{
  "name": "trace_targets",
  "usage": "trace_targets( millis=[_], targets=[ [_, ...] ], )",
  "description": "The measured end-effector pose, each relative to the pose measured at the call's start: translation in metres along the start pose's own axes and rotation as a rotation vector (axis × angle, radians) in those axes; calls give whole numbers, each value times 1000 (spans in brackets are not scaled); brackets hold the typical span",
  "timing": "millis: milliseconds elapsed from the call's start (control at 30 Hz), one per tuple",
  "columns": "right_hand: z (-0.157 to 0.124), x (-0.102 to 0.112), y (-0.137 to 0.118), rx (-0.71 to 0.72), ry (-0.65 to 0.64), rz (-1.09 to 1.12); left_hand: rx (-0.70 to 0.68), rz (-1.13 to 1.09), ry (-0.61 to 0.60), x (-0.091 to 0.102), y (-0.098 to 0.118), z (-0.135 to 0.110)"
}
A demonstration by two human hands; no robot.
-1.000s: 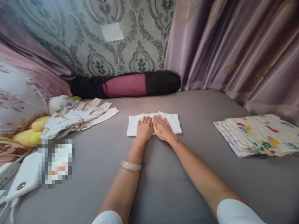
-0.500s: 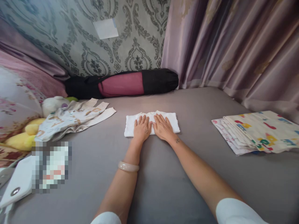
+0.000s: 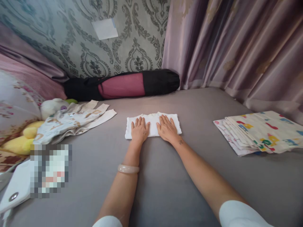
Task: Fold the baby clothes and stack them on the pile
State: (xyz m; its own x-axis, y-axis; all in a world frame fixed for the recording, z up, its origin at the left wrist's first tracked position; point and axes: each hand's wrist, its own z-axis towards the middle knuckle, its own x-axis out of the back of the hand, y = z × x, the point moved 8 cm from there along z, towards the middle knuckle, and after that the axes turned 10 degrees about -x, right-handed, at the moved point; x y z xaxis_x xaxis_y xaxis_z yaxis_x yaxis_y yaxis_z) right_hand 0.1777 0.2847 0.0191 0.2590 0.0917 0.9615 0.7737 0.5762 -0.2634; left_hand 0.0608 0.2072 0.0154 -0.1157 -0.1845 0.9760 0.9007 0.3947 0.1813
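Note:
A white cloth garment (image 3: 153,125), folded into a flat rectangle, lies on the grey bed sheet (image 3: 180,189) in front of me. My left hand (image 3: 140,130) rests flat on its left half, fingers stretched out and pointing away from me. On the right half lies my right hand (image 3: 167,128), also flat with the fingers extended. A strip of white fabric shows between the two hands. Neither hand grips anything. Both palms hide part of the cloth beneath them.
Folded, colourfully printed cloths (image 3: 267,132) lie stacked at the right. At the left are a patterned baby garment (image 3: 71,121), a yellow plush toy (image 3: 20,143) and a white device (image 3: 17,186) with a cable. A black and pink long bag (image 3: 121,85) lies along the wall.
My hands have slid apart over the white cloth, the left one leftward and the right one slightly rightward. The cloth stays folded in place.

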Motion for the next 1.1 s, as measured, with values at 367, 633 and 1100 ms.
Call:
trace_targets(
  millis=[367,633,1100],
  targets=[
    [1,1,15,-95,-6,-52,94,46,-12,6,-16,-4],
    [5,5,26,-122,15,-49,132,44,-4,10,-25,-8],
    [10,9,54,-260,58,-11,178,39,54,18,-51,-12]
  ],
)
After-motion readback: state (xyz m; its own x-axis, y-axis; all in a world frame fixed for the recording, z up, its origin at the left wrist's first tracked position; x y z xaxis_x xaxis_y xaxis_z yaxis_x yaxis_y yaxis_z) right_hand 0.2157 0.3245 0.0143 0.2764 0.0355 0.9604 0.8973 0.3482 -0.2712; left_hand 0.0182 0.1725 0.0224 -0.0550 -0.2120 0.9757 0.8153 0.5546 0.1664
